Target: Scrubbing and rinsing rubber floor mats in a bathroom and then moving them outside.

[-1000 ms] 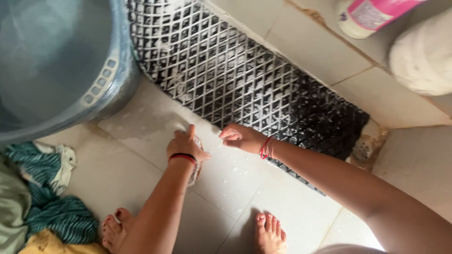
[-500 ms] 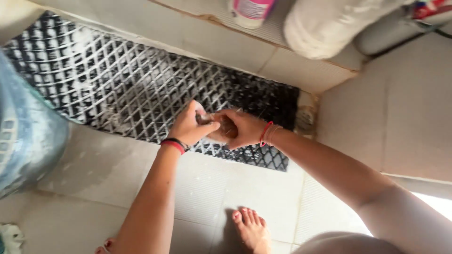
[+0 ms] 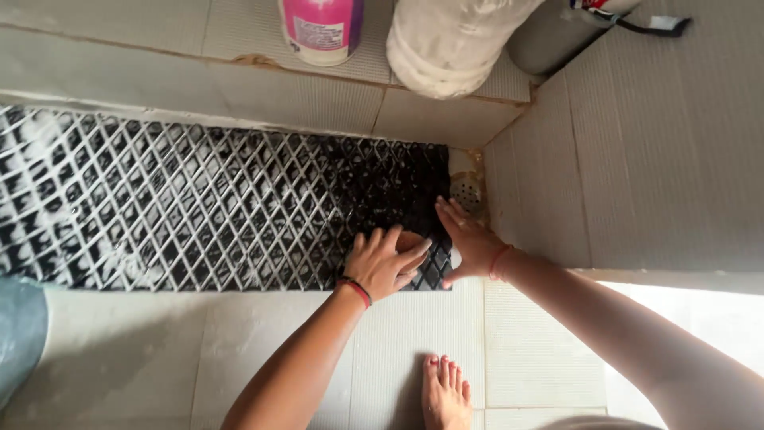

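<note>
Tiled floor (image 3: 263,350) now showing both hands lying flat, no longer joined.
Left hand (image 3: 386,263) is covering a brownish scrubber (image 3: 410,239) under spread fingers (image 3: 414,253) on the black mat (image 3: 199,207); right hand (image 3: 469,239) is pressing alongside.

Both hands press on a soapy black lattice mat (image 3: 199,207): left hand (image 3: 386,263) flat, right hand (image 3: 469,239) at its three o'clock edge.

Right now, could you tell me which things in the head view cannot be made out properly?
- Object under the left hand: only a brownish bit shows above the fingers; its kind and the grip are unclear.
- Pink bottle: top cut off by the upper edge.
- White container: also cropped at the top.
- Floor drain: partly hidden behind the right hand.
- Black mat: runs past the left edge.
</note>
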